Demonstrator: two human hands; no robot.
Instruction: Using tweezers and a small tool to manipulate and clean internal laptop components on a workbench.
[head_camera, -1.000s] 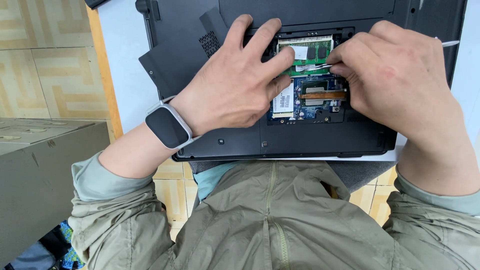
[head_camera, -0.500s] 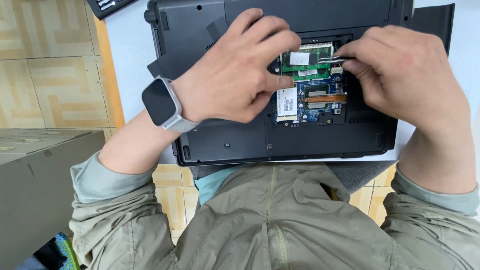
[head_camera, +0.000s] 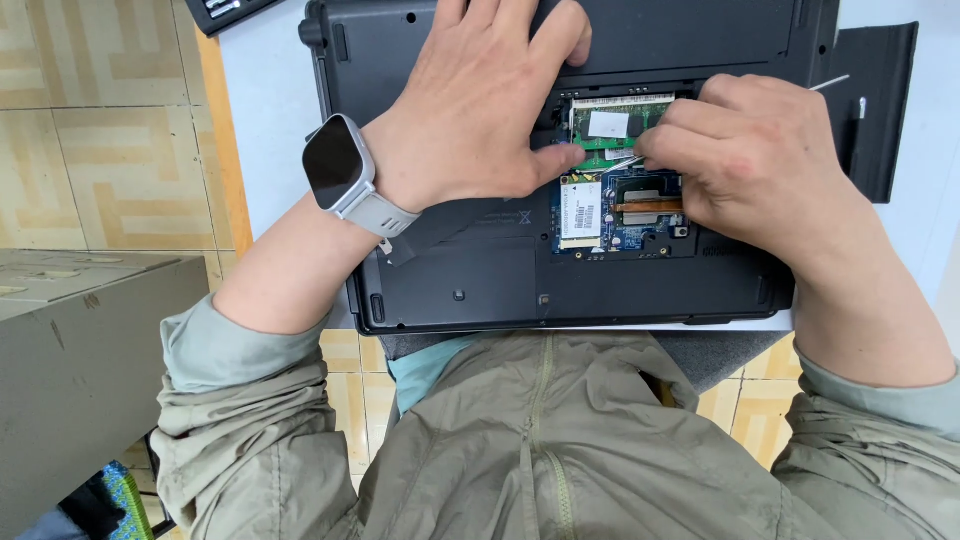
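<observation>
Hands (head_camera: 480, 110) (head_camera: 760, 160) pinch flat green memory module (head_camera: 610, 128) (matte black laptop (head_camera: 480, 290)).

watch (head_camera: 334, 164): grey strap, dark face, on the left wrist
cover panel (head_camera: 880, 110): black, right of the right hand
box (head_camera: 70, 340): grey, far left
floor (head_camera: 90, 150): tan patterned tiles

- I see even, bright daylight with no hard glare.
- Soft shadows sit under the left hand (head_camera: 480, 110) and right hand (head_camera: 760, 160) on the black laptop base (head_camera: 480, 290).
- Focus looks sharp throughout; I notice mild wide-angle stretching at the edges.
</observation>
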